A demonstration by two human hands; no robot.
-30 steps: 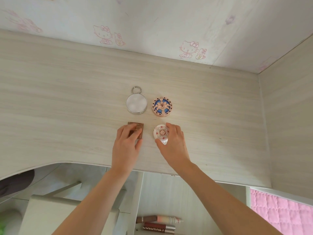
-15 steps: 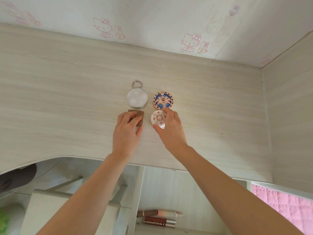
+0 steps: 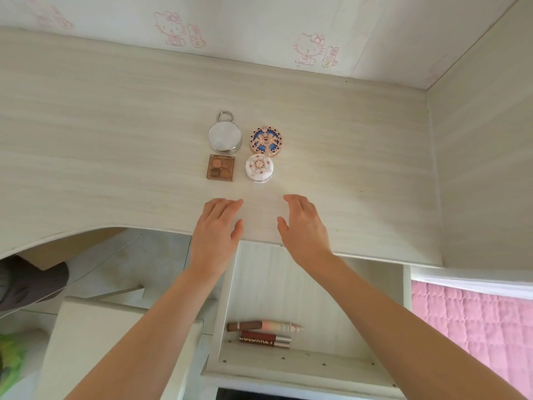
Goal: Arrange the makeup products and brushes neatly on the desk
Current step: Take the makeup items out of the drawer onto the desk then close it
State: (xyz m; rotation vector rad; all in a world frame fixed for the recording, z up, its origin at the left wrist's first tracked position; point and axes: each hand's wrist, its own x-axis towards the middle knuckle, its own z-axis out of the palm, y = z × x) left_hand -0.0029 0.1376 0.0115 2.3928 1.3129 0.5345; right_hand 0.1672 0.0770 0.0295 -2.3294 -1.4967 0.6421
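Several small makeup items lie in a tight two-by-two block on the pale wooden desk. At the back are a round silver compact with a ring and a blue and rose-gold round compact. In front of them lie a brown square palette and a white round compact with red dots. My left hand and my right hand hover near the desk's front edge, fingers relaxed, holding nothing, a short way from the items.
Under the desk a shelf holds a brown and pink tube and a dark red lip gloss. A white chair stands at lower left. A side panel closes the desk on the right, with pink bedding below it.
Both hands let go of the brown palette and the white compact and drew back toward the front edge. The two items now lie snug under the back pair.
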